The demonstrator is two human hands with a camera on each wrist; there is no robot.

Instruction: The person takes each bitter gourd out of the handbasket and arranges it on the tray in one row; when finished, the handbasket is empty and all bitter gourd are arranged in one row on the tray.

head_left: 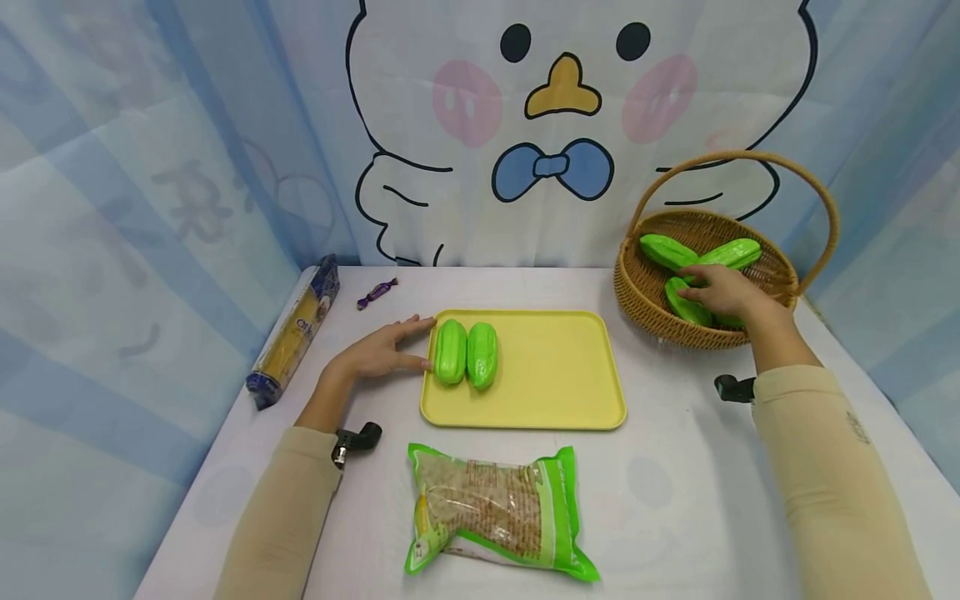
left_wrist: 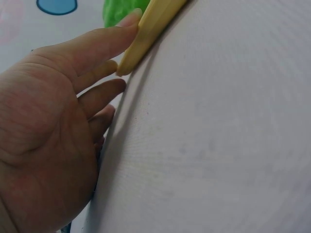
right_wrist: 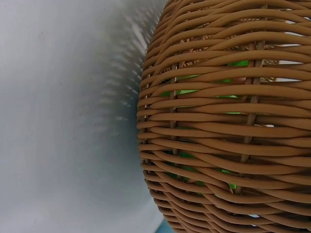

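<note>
My left hand (head_left: pixel 380 350) is at the left edge of a yellow tray (head_left: pixel 551 367), fingers nearly straight. In the left wrist view its thumb (left_wrist: pixel 104 43) touches the tray's rim. Two bright green, ridged toy cucumbers lie side by side at the tray's left end, the left one (head_left: pixel 451 352) closer to that hand and the right one (head_left: pixel 482 357) beside it. My right hand (head_left: pixel 723 292) reaches into a wicker basket (head_left: pixel 637 304), thumb and fingers round the end of a toy cucumber (head_left: pixel 686 307). More cucumbers (head_left: pixel 667 250) lie around it; the basket wall hides this hand in the right wrist view.
A green-edged clear bag (head_left: pixel 498 508) of brown contents lies in front of the tray. At the left are a long pasta packet (head_left: pixel 294 333) and a small purple wrapped candy (head_left: pixel 377 293). The basket's tall handle (head_left: pixel 821 192) arches over its opening. A printed curtain (head_left: pixel 555 225) hangs behind.
</note>
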